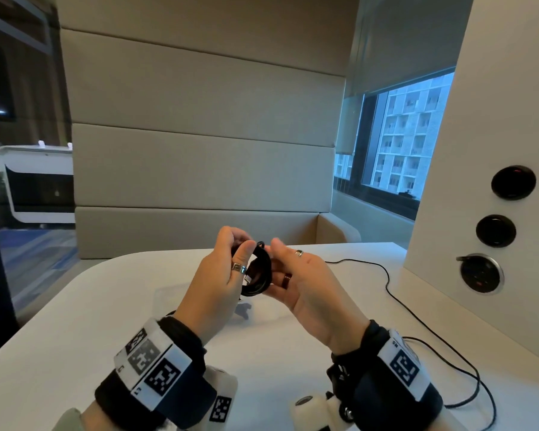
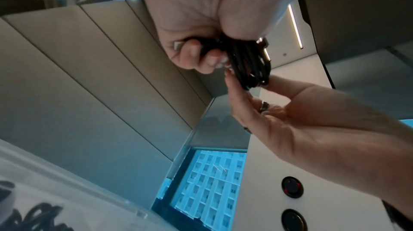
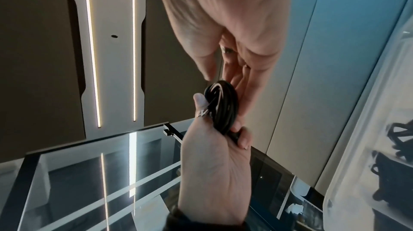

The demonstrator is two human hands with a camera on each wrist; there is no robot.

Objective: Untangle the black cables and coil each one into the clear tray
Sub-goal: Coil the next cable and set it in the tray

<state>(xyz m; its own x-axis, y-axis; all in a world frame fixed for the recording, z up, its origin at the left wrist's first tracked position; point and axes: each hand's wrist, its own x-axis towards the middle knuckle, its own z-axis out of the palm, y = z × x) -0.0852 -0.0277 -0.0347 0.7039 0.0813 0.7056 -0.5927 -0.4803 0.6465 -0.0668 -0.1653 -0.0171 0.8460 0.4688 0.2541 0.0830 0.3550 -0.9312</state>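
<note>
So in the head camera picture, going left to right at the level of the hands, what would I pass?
Left hand → coiled black cable held up between both hands → right hand → loose black cable trailing on the table → round wall socket.

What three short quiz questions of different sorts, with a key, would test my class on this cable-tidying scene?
1. True or false: the coiled black cable lies flat on the white table.
2. Which hand grips the coil? A) left hand B) right hand
3. Fill in: a loose thin black cable trails across the table on the person's ____ side.

Key: 1 false, it is held up between both hands; 2 A, the right hand's straight fingers only touch it; 3 right.
</note>
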